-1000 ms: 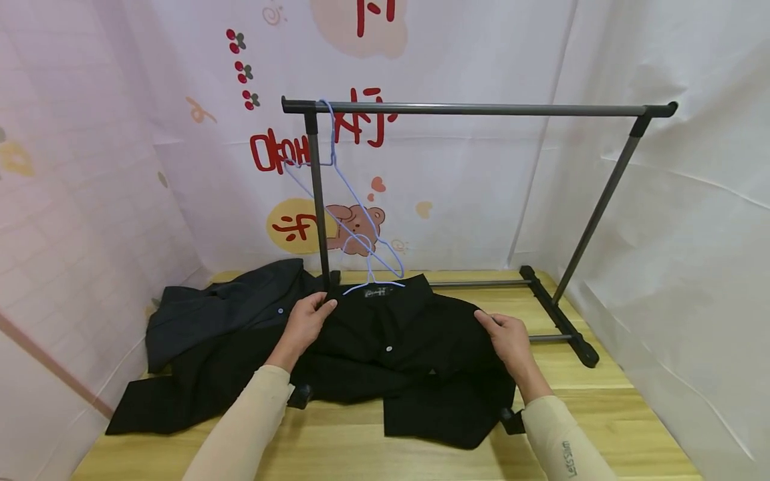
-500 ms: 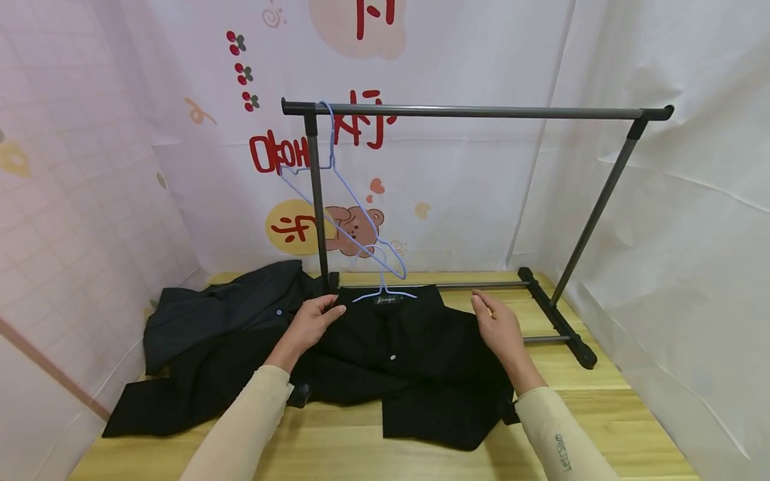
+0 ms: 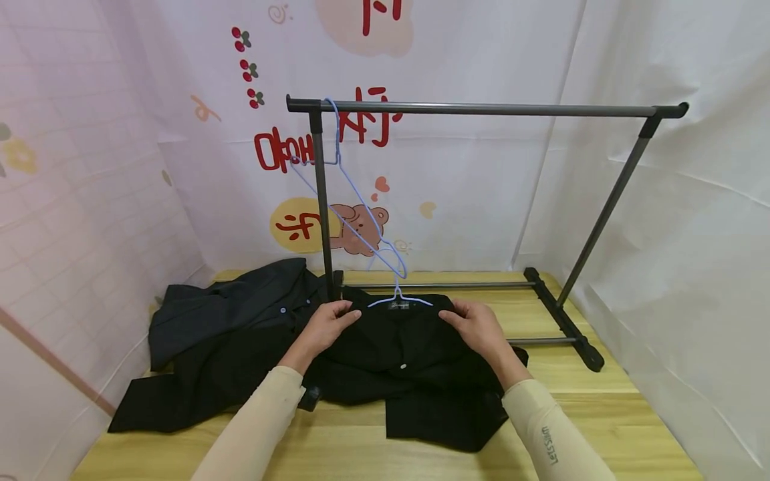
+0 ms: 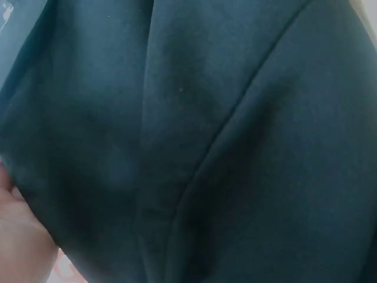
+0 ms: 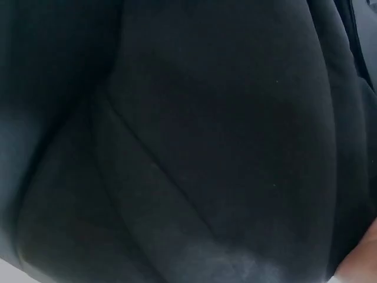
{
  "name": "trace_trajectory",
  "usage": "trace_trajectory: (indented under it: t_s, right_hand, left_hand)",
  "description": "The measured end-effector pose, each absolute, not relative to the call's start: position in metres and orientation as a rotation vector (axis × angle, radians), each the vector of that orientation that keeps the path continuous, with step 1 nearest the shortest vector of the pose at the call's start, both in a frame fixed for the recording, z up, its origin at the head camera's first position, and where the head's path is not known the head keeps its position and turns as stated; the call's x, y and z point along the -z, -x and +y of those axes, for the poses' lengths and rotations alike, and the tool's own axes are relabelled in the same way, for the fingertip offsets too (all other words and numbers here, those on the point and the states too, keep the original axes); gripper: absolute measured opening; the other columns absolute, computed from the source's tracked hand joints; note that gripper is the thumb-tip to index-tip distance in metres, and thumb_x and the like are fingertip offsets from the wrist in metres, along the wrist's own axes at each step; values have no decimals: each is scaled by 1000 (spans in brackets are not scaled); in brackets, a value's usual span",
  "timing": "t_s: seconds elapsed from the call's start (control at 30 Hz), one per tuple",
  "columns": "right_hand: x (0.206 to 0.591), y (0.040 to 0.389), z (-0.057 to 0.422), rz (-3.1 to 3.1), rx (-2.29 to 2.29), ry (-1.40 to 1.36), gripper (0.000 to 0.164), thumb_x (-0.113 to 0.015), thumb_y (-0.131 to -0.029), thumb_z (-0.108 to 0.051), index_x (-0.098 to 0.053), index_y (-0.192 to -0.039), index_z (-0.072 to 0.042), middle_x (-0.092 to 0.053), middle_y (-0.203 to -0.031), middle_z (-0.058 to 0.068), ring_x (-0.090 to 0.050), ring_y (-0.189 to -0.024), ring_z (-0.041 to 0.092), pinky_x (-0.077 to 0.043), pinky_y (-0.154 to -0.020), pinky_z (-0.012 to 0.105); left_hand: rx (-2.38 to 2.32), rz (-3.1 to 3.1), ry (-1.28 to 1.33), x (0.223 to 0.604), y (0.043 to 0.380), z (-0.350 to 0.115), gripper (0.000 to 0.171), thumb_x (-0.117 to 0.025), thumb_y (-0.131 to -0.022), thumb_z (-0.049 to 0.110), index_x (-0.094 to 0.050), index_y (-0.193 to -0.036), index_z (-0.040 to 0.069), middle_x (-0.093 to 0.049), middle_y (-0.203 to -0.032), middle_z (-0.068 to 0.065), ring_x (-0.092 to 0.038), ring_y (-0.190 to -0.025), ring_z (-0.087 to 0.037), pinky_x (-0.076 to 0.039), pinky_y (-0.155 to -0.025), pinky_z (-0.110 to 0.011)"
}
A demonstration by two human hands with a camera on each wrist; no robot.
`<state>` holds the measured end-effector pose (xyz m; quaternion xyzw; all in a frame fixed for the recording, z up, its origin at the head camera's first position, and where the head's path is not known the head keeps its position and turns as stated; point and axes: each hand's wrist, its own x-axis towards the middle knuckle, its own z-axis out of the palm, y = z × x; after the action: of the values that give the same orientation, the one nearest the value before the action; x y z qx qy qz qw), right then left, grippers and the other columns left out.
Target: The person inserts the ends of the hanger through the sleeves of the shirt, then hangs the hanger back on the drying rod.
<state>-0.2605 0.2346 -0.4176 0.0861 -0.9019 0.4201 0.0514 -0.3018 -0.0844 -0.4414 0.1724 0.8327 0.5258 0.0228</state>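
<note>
A black shirt (image 3: 385, 347) with a white button lies partly raised over the table, its collar toward the rack. A light blue wire hanger (image 3: 397, 294) sits inside its neck, hook standing up behind the collar. My left hand (image 3: 325, 326) pinches the shirt at the shoulder left of the collar. On the other side, my right hand (image 3: 479, 329) pinches it close to the hanger's right arm. Dark cloth fills both wrist views, with the left hand (image 4: 23, 236) and right hand (image 5: 359, 259) at the lower edges. The hanger's ends are hidden under the cloth.
A dark clothes rack (image 3: 481, 109) stands behind the shirt, with another light blue hanger (image 3: 361, 200) hooked at its left end. A second dark garment (image 3: 234, 314) with buttons lies at the left. All stand on a wooden table (image 3: 349, 441) before printed white curtains.
My right hand has let go of the shirt's outer right shoulder, moved left and taken hold near the collar. The shirt's collar and inner hanger have shifted slightly right and lower.
</note>
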Motion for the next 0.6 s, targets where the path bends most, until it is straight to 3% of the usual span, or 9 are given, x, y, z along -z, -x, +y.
trace_trajectory:
  t_s: [0.1, 0.2, 0.37, 0.6]
  right_hand:
    - [422, 260, 232, -2739, -1255, -270, 18, -62, -100, -26, -70, -101, -10, -67, -87, 2, -62, -83, 20, -52, -78, 41]
    - [424, 259, 232, -2763, -1251, -301, 18, -60, -101, -26, -67, -102, -9, -65, -87, 3, -62, -85, 21, -51, -79, 41]
    - [421, 257, 232, -2792, -1290, -357, 24, -61, -101, -27, -62, -83, -11, -49, -65, 3, -51, -63, 19, -41, -63, 33]
    - [420, 253, 232, -2754, -1198, -283, 29, -62, -100, -28, -59, -76, -11, -42, -61, 0, -47, -60, 18, -38, -61, 32]
  left_hand:
    - [-1560, 2633, -537, 441, 301, -83, 20, -59, -102, 24, -63, -93, 7, -54, -77, -3, -53, -74, -20, -43, -73, -37]
    - [-1522, 2655, -549, 438, 301, -82, 21, -58, -102, 24, -60, -89, 8, -45, -68, -2, -47, -64, -19, -40, -67, -35]
    - [-1510, 2668, -545, 436, 302, -82, 17, -58, -102, 22, -63, -95, 7, -41, -67, -2, -46, -67, -19, -38, -69, -36]
    - [-1521, 2655, -544, 438, 300, -78, 18, -59, -101, 25, -64, -93, 10, -42, -65, -1, -47, -65, -18, -37, -68, -34]
